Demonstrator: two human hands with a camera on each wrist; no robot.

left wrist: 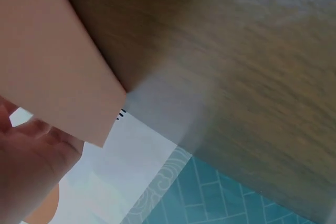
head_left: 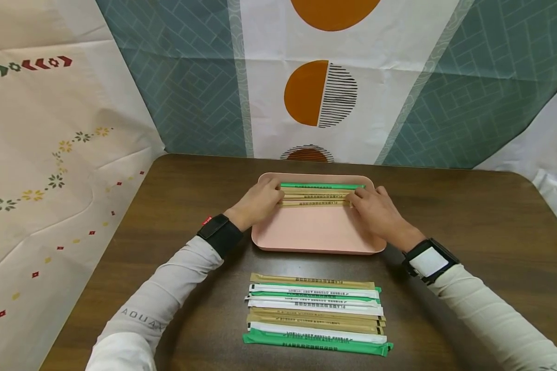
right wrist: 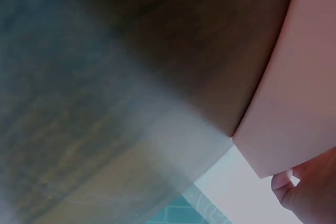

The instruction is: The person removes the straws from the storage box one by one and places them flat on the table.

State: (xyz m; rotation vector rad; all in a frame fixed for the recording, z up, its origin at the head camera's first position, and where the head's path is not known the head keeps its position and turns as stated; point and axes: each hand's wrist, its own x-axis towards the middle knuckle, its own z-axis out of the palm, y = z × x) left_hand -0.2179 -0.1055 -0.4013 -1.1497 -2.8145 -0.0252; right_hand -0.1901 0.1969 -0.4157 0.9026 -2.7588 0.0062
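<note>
A pink tray (head_left: 311,231) holds a green wrapped straw (head_left: 322,185) along its far side, with several tan wrapped straws lying parallel just nearer. My left hand (head_left: 258,202) reaches over the tray's left side and pinches the left end of the nearest tan wrapped straw (head_left: 313,203). At the opposite end, the curled fingers of my right hand (head_left: 376,211) grip the same straw. Both wrist views show mostly the tray's outer wall (left wrist: 47,51), with the left hand (left wrist: 37,166) and right hand (right wrist: 315,187) partly behind it; the straws are hidden there.
On the brown table (head_left: 190,319), nearer than the tray, several wrapped straws lie side by side: tan ones (head_left: 306,279), white ones (head_left: 315,304) and a green one (head_left: 315,343) at the front. A patterned cloth (head_left: 195,82) hangs behind the table.
</note>
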